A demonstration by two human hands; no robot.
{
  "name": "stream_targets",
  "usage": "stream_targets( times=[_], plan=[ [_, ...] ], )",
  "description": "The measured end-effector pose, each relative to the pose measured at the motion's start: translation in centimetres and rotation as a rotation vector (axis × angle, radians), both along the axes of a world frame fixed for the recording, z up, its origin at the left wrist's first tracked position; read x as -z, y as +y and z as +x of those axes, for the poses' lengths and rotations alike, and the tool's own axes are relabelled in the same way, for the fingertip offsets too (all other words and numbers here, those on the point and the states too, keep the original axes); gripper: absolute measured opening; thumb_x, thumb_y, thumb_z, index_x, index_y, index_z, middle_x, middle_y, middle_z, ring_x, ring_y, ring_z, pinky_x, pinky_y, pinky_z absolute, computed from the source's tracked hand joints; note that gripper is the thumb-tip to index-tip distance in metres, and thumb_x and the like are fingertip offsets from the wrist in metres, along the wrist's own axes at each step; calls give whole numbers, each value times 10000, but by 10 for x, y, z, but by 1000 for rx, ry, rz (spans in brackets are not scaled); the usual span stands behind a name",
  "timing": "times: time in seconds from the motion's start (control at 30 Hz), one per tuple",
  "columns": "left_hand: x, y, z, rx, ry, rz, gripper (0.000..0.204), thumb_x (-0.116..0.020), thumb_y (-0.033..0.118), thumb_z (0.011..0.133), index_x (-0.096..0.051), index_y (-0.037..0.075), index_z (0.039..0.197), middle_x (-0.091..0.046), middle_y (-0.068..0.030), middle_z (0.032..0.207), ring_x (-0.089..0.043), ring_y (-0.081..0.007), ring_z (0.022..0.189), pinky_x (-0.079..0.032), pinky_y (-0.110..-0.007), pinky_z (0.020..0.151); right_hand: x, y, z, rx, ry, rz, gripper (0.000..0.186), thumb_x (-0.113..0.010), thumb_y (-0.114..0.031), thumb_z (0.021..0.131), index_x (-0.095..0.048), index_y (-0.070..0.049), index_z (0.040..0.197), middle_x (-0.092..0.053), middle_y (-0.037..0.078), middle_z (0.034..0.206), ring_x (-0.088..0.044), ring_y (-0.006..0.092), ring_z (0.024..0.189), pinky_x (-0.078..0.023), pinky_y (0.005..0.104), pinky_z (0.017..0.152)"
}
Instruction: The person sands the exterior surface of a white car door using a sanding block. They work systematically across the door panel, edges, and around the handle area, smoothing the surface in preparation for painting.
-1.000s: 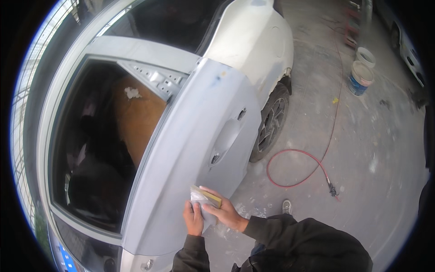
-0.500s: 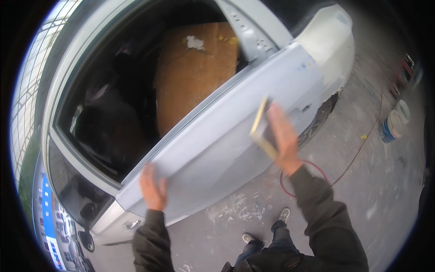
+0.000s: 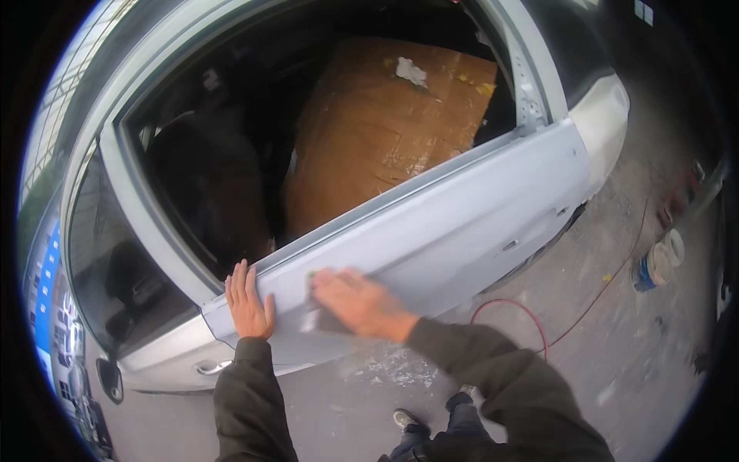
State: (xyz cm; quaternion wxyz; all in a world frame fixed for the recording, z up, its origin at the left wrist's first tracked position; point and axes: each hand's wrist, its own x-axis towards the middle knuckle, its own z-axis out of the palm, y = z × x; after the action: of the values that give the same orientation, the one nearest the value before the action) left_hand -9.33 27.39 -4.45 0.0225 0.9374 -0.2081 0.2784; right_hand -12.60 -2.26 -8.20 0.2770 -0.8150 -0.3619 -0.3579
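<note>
My left hand (image 3: 248,306) lies with fingers stretched on the grey-primed car door (image 3: 462,223), near its left end, just below the window opening. My right hand (image 3: 350,300), blurred by motion, is pressed to the door a little to its right, over a sanding pad (image 3: 315,319), mostly hidden under the fingers. The door has a recess with openings where a handle would sit. A brown cardboard sheet (image 3: 385,131) shows through the window.
Two buckets (image 3: 653,268) stand on the floor at right, near a red hose (image 3: 539,323) and a red object (image 3: 685,192). The silver front door (image 3: 162,354) and side mirror (image 3: 110,379) are at left. My shoes stand below the car's side.
My hands have parted from holding the pad together. The left now rests on the door; the right has moved up, then down-left along it with the pad. The view has turned toward the window.
</note>
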Motion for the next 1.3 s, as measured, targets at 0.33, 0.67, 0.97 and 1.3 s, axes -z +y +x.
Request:
stream_targets(
  times=[0.33, 0.67, 0.97, 1.3],
  plan=[
    [59, 80, -25, -2, -92, -66, 957, -834, 297, 732, -433, 60, 1567, -314, -219, 1692, -291, -395, 1573, -231, -563, 1284, -41, -130, 24, 160, 64, -395, 538, -603, -102, 907, -593, -8, 1436, -546, 203, 1544, -514, 360, 1445, -386, 524, 1182],
    [73, 88, -84, -174, 44, -131, 769, -714, 315, 952, -377, 74, 1599, -299, -165, 1707, -277, -327, 1584, -252, -476, 1288, -64, 50, 45, -185, -53, -657, 541, -536, -105, 917, -582, -21, 1450, -528, 139, 1571, -476, 288, 1479, -389, 462, 1193],
    [148, 262, -169, -729, 164, -120, 645, -651, 108, 894, -441, -49, 1484, -443, -208, 1577, -358, -385, 1522, -260, -524, 1270, -51, 3, 38, -46, -36, -658, 600, -621, -138, 865, -571, -17, 1451, -528, 167, 1562, -476, 341, 1474, -369, 518, 1196],
    [148, 307, -136, -519, 318, -235, 167, -727, 91, 788, -640, 60, 927, -666, -129, 937, -620, -349, 1004, -472, -489, 991, -50, 13, 28, 32, 4, -640, 692, -669, -56, 793, -550, -33, 1474, -496, 152, 1592, -442, 332, 1498, -345, 519, 1216]
  ],
)
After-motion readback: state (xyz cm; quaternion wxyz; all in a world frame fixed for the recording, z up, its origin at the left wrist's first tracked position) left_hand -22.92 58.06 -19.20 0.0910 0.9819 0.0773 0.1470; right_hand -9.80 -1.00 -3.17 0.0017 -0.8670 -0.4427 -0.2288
